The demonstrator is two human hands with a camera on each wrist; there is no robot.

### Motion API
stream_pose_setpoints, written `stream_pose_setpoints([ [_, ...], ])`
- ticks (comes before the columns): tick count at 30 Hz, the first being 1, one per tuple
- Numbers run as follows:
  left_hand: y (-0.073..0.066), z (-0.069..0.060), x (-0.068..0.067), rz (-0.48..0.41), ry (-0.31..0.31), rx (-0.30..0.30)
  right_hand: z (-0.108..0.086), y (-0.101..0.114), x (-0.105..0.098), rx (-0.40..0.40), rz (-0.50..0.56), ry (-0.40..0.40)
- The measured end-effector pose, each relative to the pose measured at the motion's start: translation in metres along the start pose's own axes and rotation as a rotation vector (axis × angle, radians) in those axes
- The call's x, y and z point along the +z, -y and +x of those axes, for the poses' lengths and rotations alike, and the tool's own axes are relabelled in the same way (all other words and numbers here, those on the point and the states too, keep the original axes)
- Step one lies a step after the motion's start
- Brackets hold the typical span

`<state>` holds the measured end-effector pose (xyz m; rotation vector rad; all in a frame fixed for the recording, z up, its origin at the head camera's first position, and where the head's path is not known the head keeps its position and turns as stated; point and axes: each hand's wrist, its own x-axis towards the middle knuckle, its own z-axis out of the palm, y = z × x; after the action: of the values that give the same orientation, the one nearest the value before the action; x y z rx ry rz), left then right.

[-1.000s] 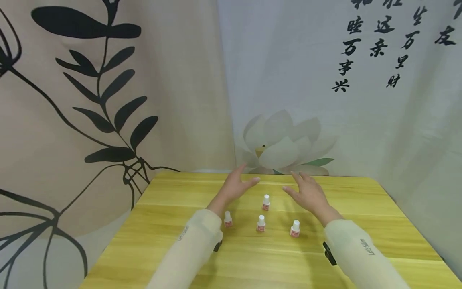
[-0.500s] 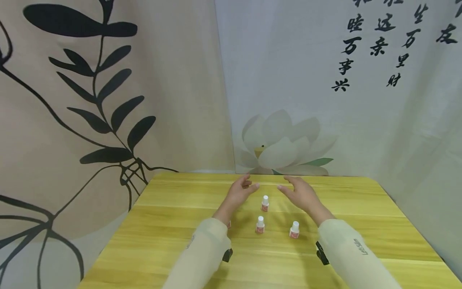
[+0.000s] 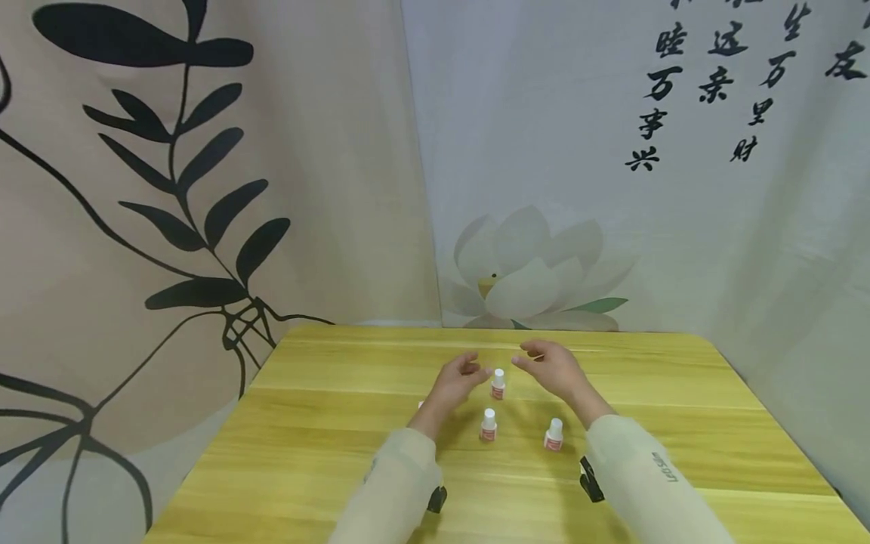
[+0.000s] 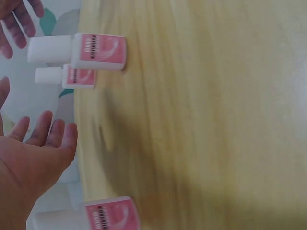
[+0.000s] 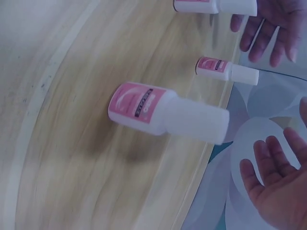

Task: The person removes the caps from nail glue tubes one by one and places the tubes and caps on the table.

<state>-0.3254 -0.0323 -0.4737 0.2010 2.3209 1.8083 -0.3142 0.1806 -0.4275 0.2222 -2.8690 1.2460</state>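
Several small white bottles with pink labels stand upright on the wooden table. The back bottle is between my two hands. Nearer me are the middle bottle and the right bottle; only a bit of the left bottle shows past my left wrist. My left hand hovers just left of the back bottle, fingers loosely bent and holding nothing. Over to its right, my right hand is likewise bare, fingers spread and relaxed in the right wrist view. Neither hand visibly touches a bottle.
The yellow wooden table reaches back to a hanging cloth printed with dark leaves, a lotus and characters. Black wrist straps sit at the sleeve cuffs.
Both hands have drawn back toward me and closer together, down around the back bottle. The left wrist now covers most of the left bottle. The bottles keep their places.
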Motion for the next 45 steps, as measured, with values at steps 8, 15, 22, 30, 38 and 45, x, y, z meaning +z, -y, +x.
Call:
stream_pose_setpoints([
  [8, 0.016, 0.004, 0.007, -0.041, 0.010, -0.023, 0.004, 0.001, 0.010, 0.043, 0.023, 0.024],
  [15, 0.023, 0.008, 0.014, -0.062, -0.004, -0.053, 0.007, 0.000, 0.015, 0.066, 0.033, 0.043],
  [22, 0.029, 0.011, 0.016, -0.073, -0.019, -0.013, 0.010, -0.001, 0.020, 0.086, 0.038, 0.058],
  [30, 0.036, 0.014, 0.016, -0.052, -0.004, 0.008, 0.015, -0.003, 0.027, 0.087, 0.060, 0.054],
  [38, 0.040, 0.014, 0.017, -0.048, -0.015, 0.041, 0.020, -0.002, 0.036, 0.067, 0.043, 0.064],
  [45, 0.040, 0.013, 0.017, 0.024, -0.007, 0.073, 0.019, -0.004, 0.039, 0.072, 0.029, 0.059],
])
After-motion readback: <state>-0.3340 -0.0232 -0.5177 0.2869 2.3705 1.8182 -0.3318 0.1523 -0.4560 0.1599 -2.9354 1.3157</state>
